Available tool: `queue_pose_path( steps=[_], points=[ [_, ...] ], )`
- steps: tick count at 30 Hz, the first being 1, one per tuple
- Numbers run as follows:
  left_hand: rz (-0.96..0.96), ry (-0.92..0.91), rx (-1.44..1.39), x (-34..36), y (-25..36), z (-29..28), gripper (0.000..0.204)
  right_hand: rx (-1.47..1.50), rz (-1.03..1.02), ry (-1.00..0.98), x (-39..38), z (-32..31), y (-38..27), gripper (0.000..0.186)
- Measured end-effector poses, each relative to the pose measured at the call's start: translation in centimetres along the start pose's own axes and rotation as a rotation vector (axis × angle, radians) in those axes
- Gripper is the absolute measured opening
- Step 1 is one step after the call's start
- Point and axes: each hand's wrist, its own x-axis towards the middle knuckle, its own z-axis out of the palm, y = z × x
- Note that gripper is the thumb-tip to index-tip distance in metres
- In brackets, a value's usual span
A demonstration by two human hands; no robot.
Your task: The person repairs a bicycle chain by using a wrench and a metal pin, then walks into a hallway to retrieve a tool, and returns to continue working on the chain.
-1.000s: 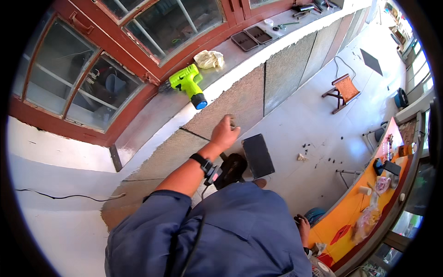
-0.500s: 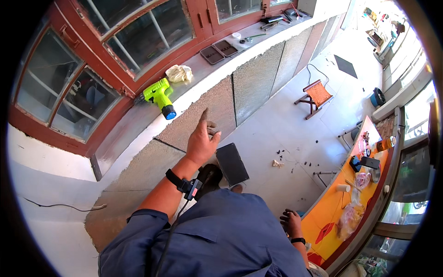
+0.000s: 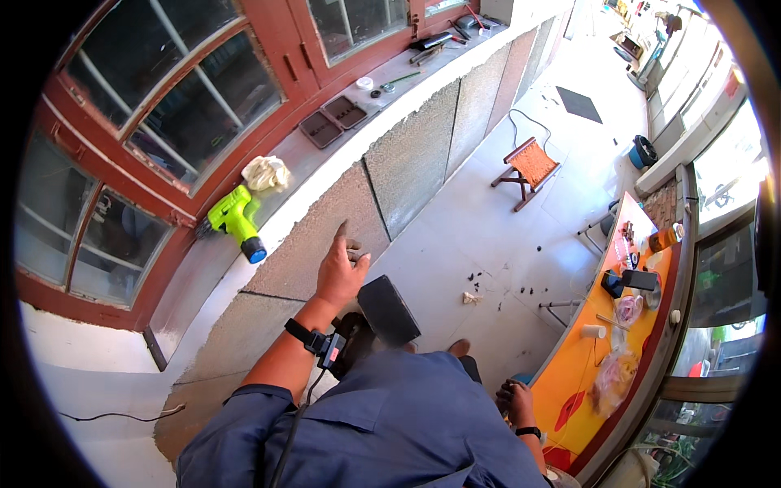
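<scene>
My left hand [image 3: 342, 267] is in front of the low wall panels, its index finger stretched out and the other fingers partly bent. Nothing shows in it. Up and left of it, a lime-green cordless drill [image 3: 236, 221] lies on the window sill [image 3: 194, 275], beside a crumpled pale cloth [image 3: 266, 173]. My right hand [image 3: 516, 400] hangs low by the table's near edge, with loosely bent fingers and nothing visible in them. Below my left hand a dark rectangular slab [image 3: 389, 310] lies on the floor by my feet.
An open dark case [image 3: 333, 122] and several small tools lie farther along the sill. An orange folding stool [image 3: 530, 164] stands on the floor. At the right, an orange table [image 3: 561, 386] holds a white cup [image 3: 594, 331], plastic bags [image 3: 616, 376] and a jar [image 3: 665, 237].
The view has shifted, so the sill and drill sit farther left and lower. My left hand still points; it appears slightly lower. The right hand's fingers look a little more bent.
</scene>
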Motion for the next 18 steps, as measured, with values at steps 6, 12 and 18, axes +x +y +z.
queue_pose_path(
  steps=[6,12,18],
  points=[
    [-0.027,0.026,0.033,4.3,2.7,3.8,0.072,-0.031,0.010,-0.030,4.7,-3.1,-4.6,0.037],
    [-0.043,0.088,0.081,9.2,7.5,8.3,0.064,-0.094,0.021,-0.054,10.4,-6.3,-12.8,0.035],
    [0.024,0.128,0.228,15.7,11.2,11.1,0.054,-0.082,0.009,-0.032,16.0,-9.3,-20.4,0.033]
  ],
)
